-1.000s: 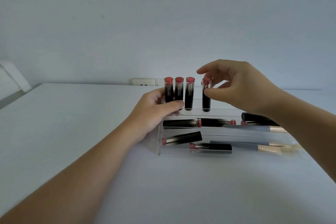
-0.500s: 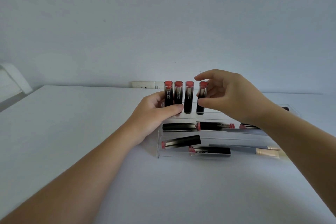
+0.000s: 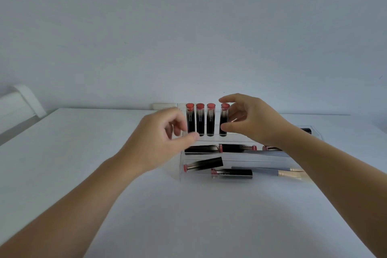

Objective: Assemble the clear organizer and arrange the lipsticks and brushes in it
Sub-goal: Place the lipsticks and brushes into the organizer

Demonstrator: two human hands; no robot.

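While her right hand (image 3: 251, 119) pinches the fourth upright black pink-capped lipstick (image 3: 224, 119), the clear acrylic tiered organizer (image 3: 182, 172) beneath looks nearly filled.

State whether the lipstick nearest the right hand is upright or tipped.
Upright. The lipstick stands on end on the organizer's top tier, pink end up, parallel to its three neighbours, between the right hand's fingers.

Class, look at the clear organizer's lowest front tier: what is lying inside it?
In the organizer's lowest tier lie two lipsticks and a grey-handled brush. The right forearm covers the tier's far right end, so anything there cannot be seen.
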